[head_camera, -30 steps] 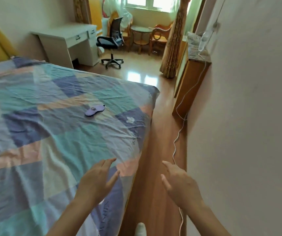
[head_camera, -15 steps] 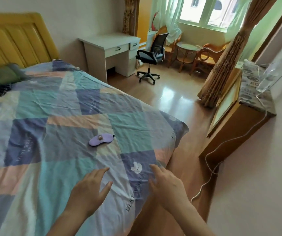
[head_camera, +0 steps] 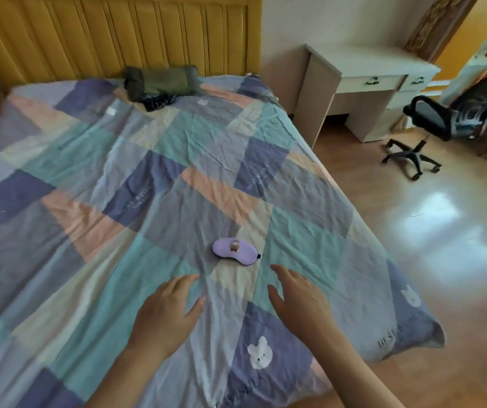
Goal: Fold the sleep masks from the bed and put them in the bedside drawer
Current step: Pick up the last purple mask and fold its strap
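Note:
A lilac sleep mask (head_camera: 235, 251) with a small brown figure on it lies flat on the patchwork bedspread (head_camera: 154, 201), near the bed's foot. My left hand (head_camera: 167, 315) hovers over the cover just short of the mask and to its left, fingers spread, holding nothing. My right hand (head_camera: 298, 300) is stretched out to the right of the mask, also empty with fingers apart. Neither hand touches the mask. No bedside drawer is in view.
A yellow padded headboard (head_camera: 112, 33) backs the bed, with a dark green pillow (head_camera: 162, 82) below it. A white desk with drawers (head_camera: 366, 81) stands right of the bed, a black office chair (head_camera: 442, 128) beside it on the glossy wooden floor (head_camera: 442, 231).
My view has swung left from the wall and floor onto the bed. Both hands have moved over the bedspread and now sit close to the mask.

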